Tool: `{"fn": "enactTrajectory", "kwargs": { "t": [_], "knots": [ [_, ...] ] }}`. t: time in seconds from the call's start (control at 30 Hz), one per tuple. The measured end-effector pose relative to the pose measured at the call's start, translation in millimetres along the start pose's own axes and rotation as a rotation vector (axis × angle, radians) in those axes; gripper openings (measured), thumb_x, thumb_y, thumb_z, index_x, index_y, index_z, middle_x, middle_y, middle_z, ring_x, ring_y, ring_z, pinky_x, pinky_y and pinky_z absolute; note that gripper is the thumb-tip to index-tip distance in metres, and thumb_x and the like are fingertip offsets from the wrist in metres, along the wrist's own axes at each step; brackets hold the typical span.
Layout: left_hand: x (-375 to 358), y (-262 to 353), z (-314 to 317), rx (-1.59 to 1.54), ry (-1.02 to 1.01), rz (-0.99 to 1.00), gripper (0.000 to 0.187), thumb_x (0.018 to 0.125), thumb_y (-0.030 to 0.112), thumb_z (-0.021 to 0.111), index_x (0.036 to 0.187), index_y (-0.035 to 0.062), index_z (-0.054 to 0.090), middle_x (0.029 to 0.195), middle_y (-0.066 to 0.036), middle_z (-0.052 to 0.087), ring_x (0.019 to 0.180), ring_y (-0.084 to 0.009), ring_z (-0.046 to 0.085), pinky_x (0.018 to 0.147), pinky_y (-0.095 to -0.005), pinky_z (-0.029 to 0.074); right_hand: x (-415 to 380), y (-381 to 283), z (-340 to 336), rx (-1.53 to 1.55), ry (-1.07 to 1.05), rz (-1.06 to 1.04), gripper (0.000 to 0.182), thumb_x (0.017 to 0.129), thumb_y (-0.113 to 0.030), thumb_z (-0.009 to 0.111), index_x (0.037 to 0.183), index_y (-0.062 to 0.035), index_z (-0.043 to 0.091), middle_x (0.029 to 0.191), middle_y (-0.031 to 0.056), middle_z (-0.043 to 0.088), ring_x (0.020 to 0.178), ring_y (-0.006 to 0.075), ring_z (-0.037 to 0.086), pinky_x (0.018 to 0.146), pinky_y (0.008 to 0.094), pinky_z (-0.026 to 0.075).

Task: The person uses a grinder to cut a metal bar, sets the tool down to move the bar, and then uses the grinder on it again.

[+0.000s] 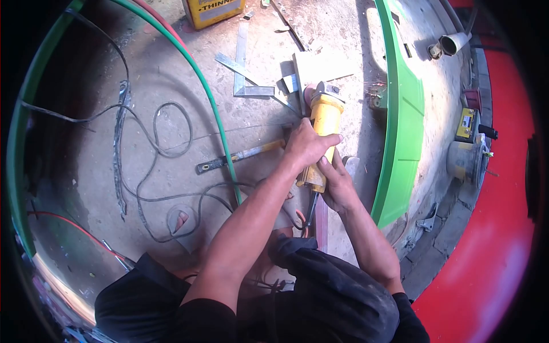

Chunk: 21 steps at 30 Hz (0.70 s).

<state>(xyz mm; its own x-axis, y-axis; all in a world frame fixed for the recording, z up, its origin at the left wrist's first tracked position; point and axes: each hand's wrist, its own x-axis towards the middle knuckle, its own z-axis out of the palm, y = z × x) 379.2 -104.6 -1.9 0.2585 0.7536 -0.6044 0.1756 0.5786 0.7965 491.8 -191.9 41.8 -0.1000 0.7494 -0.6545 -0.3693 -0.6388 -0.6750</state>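
Note:
A yellow angle grinder [327, 117] lies in both my hands, its grey head pointing away from me and its cord running back toward my knees. My left hand [310, 144] is wrapped over the body from the left, thumb across the top. Lower on the right side, my right hand [338, 182] grips the rear part of the body. The reddish disc [309, 94] shows at the left of the head, close beside an upright metal strip [298, 80]. Just beyond the head is a pale flat plate [325, 66].
A bright green panel [405, 120] stands on the right. Left of my hands are a hammer [240, 157], a green hose [207, 86], looping black cable [150, 134] and metal angle pieces [254, 91]. A yellow thinner can [214, 12] stands at the far side.

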Motion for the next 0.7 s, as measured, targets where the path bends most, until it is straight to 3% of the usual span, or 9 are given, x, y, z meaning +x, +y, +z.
{"fn": "enactTrajectory", "kwargs": {
  "t": [0.1,0.33,0.4,0.5,0.7],
  "knots": [
    [2.0,-3.7,2.9,-0.007,0.005,0.001,0.088,0.07,0.05,0.082,0.122,-0.0144,0.052,0.117,-0.032,0.065,0.11,-0.0386,0.067,0.093,-0.0427,0.053,0.5,-1.3,-3.0,0.022,-0.034,0.012,0.08,0.103,-0.021,0.061,0.162,-0.0092,0.007,0.149,0.0162,0.041,0.134,0.0266,0.049,0.107,0.0418,0.047],
    [-0.3,-0.4,0.5,-0.009,-0.01,-0.015,0.089,0.07,0.05,0.081,0.124,-0.013,0.051,0.119,-0.032,0.065,0.111,-0.0386,0.067,0.094,-0.0435,0.053,-0.2,0.1,-1.7,0.024,-0.013,0.001,0.08,0.103,-0.021,0.061,0.162,-0.0095,0.008,0.148,0.0158,0.042,0.133,0.0265,0.05,0.107,0.0422,0.047],
    [-0.5,0.5,0.6,0.016,-0.02,-0.023,0.089,0.07,0.051,0.081,0.124,-0.0131,0.051,0.119,-0.032,0.065,0.111,-0.0387,0.067,0.094,-0.0435,0.053,0.2,0.1,-3.5,-0.021,-0.024,0.013,0.074,0.104,-0.027,0.059,0.162,-0.0175,0.012,0.145,0.0103,0.046,0.126,0.0248,0.057,0.1,0.0432,0.053],
    [-2.5,2.3,-0.6,0.043,-0.011,-0.027,0.09,0.07,0.051,0.081,0.125,-0.0132,0.05,0.12,-0.032,0.065,0.111,-0.0391,0.067,0.095,-0.0437,0.053,-1.8,-1.2,1.0,0.041,-0.005,0.014,0.079,0.103,-0.021,0.062,0.162,-0.0098,0.01,0.147,0.0152,0.043,0.133,0.0265,0.05,0.107,0.0428,0.047],
    [-1.8,1.2,-0.4,0.051,-0.014,-0.025,0.09,0.07,0.052,0.08,0.124,-0.0132,0.051,0.121,-0.032,0.064,0.113,-0.0398,0.066,0.095,-0.0439,0.053,-2.7,-0.4,1.3,0.041,-0.001,0.01,0.08,0.103,-0.021,0.062,0.162,-0.0099,0.009,0.149,0.0145,0.041,0.133,0.0265,0.05,0.107,0.0428,0.046]
  ]
}}
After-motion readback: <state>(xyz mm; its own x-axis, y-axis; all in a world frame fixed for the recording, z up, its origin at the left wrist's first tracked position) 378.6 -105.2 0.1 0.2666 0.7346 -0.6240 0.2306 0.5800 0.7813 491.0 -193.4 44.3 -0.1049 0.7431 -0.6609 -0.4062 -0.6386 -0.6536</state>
